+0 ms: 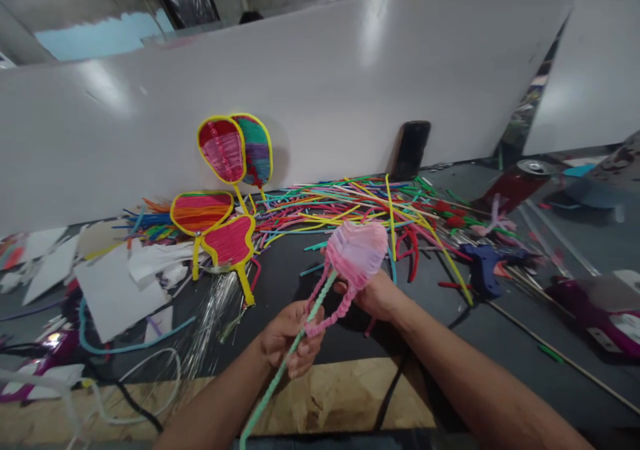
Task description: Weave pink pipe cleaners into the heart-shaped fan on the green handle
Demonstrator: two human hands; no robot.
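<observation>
Two grips, both bare hands, listed over the dark surface (280, 267).

Item one: left grip (291, 339), fingers curled and pinching a pale green fuzzy stem (270, 390), with the near end of a pink fuzzy loop (345, 309) at the fingertips. We note the palm turned inward, the forearm slanting up from below and to the left.

Item two: right grip (377, 297), behind and below a pink and lilac ruffled piece (357, 253). Most of its fingers are hidden, so we cannot tell whether they press together. Its forearm enters from the lower right.

Key relation: the ruffled piece lies beyond the left grip and to its right, directly in front of the right grip, which is nearer. The stem's long axis runs diagonally, from below the left grip up to the ruffled piece; we judge that slant to matter most for handling. The loop spans the space between both grips.

Surroundings: beyond both grips, a heap of coloured stems (325, 210); left of the left grip, a yellow-edged pink shape (231, 242); right of the right grip, a blue glue gun (484, 270).
</observation>
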